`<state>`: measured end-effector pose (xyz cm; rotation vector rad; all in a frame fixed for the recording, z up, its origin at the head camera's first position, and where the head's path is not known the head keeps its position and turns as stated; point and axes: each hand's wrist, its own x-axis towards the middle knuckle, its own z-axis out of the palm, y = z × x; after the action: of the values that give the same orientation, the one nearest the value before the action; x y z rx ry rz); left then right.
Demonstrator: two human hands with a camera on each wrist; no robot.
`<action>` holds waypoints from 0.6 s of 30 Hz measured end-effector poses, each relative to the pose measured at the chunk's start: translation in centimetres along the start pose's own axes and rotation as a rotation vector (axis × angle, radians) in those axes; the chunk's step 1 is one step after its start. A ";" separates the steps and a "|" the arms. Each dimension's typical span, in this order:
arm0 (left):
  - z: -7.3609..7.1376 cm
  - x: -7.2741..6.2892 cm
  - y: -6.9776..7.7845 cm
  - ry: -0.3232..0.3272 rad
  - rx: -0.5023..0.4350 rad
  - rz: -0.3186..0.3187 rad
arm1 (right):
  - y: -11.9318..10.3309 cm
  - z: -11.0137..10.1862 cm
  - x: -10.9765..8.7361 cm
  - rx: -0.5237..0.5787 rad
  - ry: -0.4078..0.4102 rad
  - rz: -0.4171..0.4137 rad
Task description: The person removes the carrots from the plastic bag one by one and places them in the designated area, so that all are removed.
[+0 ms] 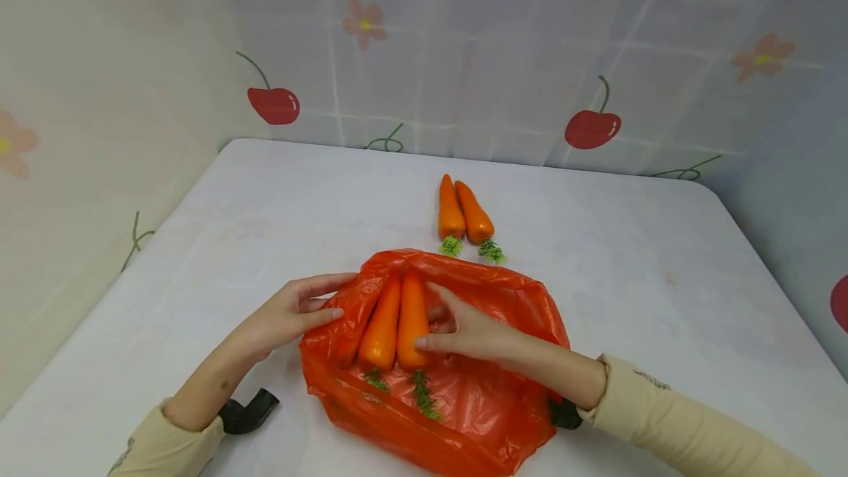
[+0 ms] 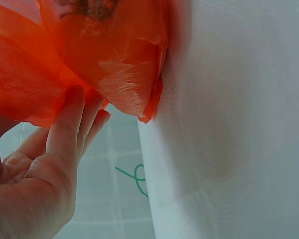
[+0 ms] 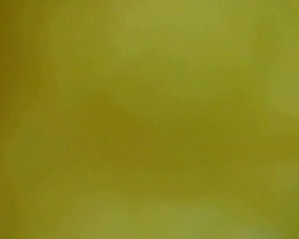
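Observation:
An orange-red plastic bag (image 1: 477, 418) lies with its mouth spread wide, two carrots inside. The left carrot (image 1: 380, 333) and the right carrot (image 1: 414, 322) sit side by side, green leafy tops toward the person. At the bag's left rim my left hand (image 1: 294, 311) holds the plastic, thumb over it and fingers behind; in the left wrist view those fingers (image 2: 65, 119) lie against the bag (image 2: 109, 59). My right hand (image 1: 464, 326) reaches inside and grips the right carrot from its right side, thumb on its thick end. The right wrist view is only a yellow-green blur.
Beyond the bag, two more carrots (image 1: 450, 212) lie together on the white table (image 1: 629, 263), leafy tops toward the bag. A patterned curtain (image 1: 464, 65) stands behind the table. Black wrist-worn pieces (image 1: 248, 412) show by both sleeves.

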<state>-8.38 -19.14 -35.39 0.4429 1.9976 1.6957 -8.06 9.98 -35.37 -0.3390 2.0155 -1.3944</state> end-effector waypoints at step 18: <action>0.1 -0.1 0.2 -0.007 0.016 -0.019 | -0.2 1.0 0.5 0.305 -0.014 0.068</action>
<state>-8.27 -19.05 -35.22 0.4333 2.0059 1.6659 -7.79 8.87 -35.64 -0.1429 1.7520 -1.6210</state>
